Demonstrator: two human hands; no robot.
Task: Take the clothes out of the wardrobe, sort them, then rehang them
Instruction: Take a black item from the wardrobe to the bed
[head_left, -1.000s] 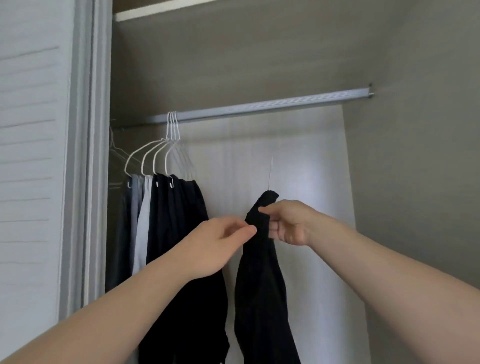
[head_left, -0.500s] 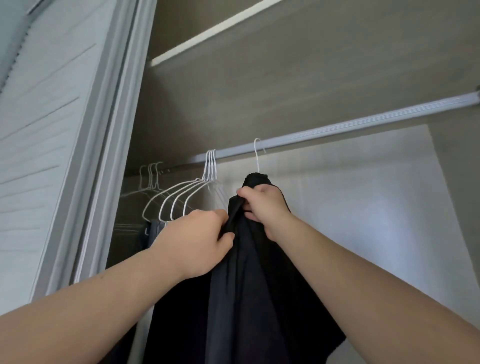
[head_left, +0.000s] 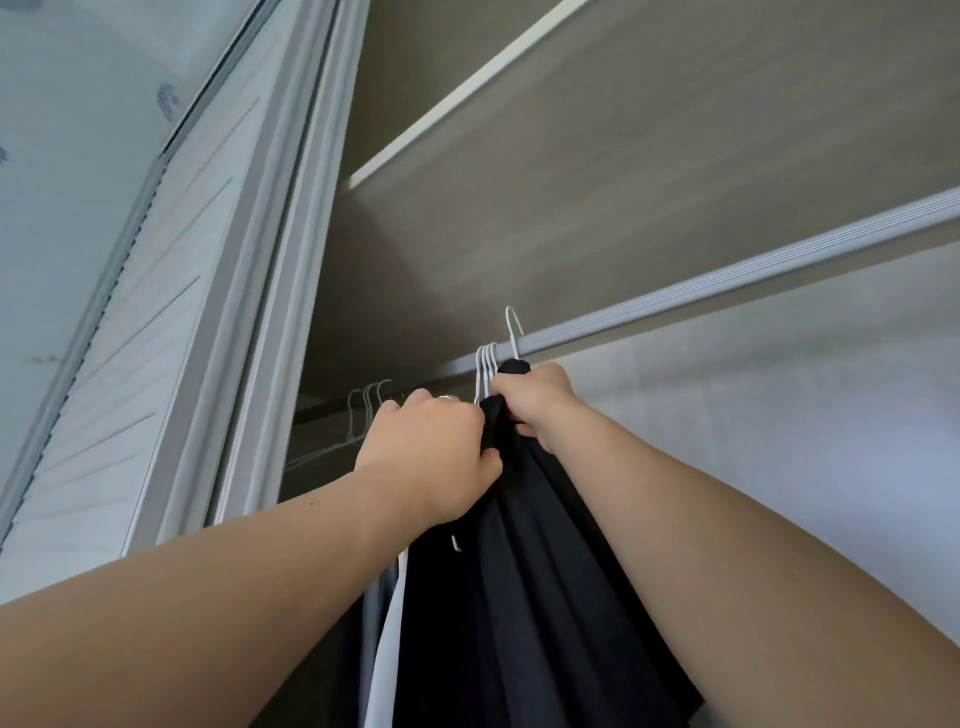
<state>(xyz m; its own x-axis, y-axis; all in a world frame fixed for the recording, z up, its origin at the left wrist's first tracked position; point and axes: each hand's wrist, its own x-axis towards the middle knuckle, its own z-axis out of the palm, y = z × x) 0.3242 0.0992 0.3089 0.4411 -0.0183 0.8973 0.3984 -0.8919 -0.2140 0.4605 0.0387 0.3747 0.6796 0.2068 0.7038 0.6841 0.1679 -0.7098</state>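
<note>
Now the black garment (head_left: 545, 597) has risen to the rail (head_left: 727, 280), hanger hook (head_left: 513, 327) seemingly not yet seated. The right grip (head_left: 535, 402) clutches its top and the left grip (head_left: 431, 457) pinches the fabric alongside; rehanging looks close.

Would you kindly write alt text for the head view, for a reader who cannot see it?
The left hand and right hand grip a black garment, its hanger hook at the rail, beside other hung clothes. Louvred door at left.
</note>
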